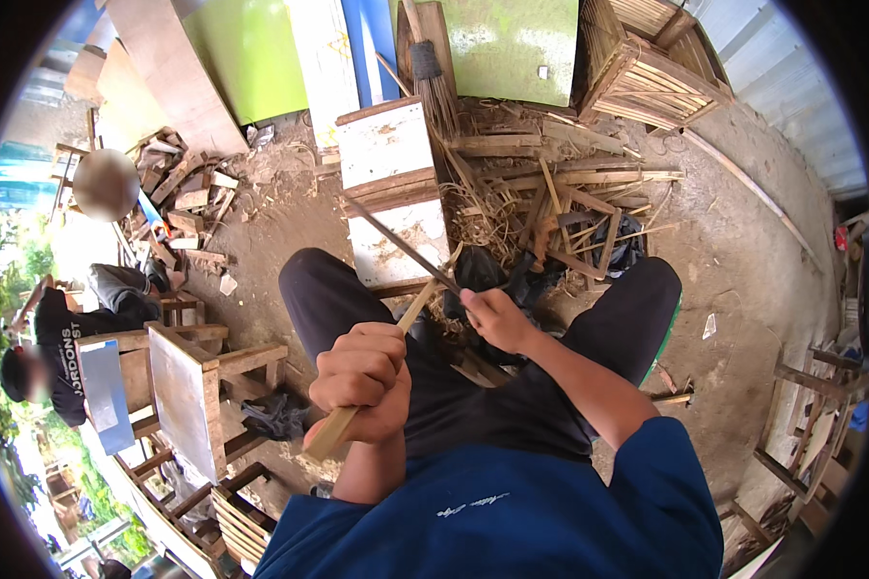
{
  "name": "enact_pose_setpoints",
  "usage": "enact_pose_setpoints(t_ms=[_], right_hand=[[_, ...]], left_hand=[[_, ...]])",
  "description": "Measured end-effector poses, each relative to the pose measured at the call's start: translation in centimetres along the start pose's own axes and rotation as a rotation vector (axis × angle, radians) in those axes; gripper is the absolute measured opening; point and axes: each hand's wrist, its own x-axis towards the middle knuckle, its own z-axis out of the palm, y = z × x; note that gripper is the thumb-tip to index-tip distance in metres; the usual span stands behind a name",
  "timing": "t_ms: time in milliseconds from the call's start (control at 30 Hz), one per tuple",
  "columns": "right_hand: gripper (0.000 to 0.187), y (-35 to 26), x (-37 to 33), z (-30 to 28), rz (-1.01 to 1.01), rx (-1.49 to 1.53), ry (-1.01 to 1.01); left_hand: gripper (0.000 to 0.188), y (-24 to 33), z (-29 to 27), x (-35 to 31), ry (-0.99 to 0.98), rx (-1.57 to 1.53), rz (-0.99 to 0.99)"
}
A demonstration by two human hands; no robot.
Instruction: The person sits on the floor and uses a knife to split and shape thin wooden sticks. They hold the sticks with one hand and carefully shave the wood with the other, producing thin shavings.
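Observation:
My left hand (362,378) is wrapped in a fist around a pale bamboo strip (416,309). One end sticks out below the fist, and the other slants up and away between my knees. In my closed right hand (497,318) is a long, narrow, dark-bladed knife (396,236); its handle is hidden by the fingers. The blade points away to the left and crosses the strip close to the strip's far end; whether they touch, I cannot tell. Beyond the blade's tip stands a low white-topped wooden bench (386,150), dusted with shavings.
Scrap wood and shavings (570,193) lie beyond my right knee, with a broom (433,87) behind. A slatted wooden frame (651,82) stands far right. To the left are a wooden chair (184,405), a wood pile (189,198) and another person (63,338).

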Motion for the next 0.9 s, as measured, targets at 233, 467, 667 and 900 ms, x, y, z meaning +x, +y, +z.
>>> enact_pose_setpoints(t_ms=[233,467,667,900], right_hand=[[0.058,-0.9,-0.2,-0.8,-0.235,-0.343,0.053],[0.071,4.3,3.2,-4.2,0.102,-0.396,-0.028],[0.066,2.8,2.3,-3.1,0.05,-0.094,0.072],[0.053,-0.9,0.1,0.2,-0.216,-0.258,0.046]], left_hand=[[0.074,0.2,0.0,0.1,0.012,0.022,0.02],[0.079,1.1,-0.3,-0.7,0.094,-0.005,0.007],[0.074,1.5,-1.5,-0.2,0.091,-0.013,0.007],[0.079,1.1,-1.3,-1.0,0.068,-0.055,0.0]])
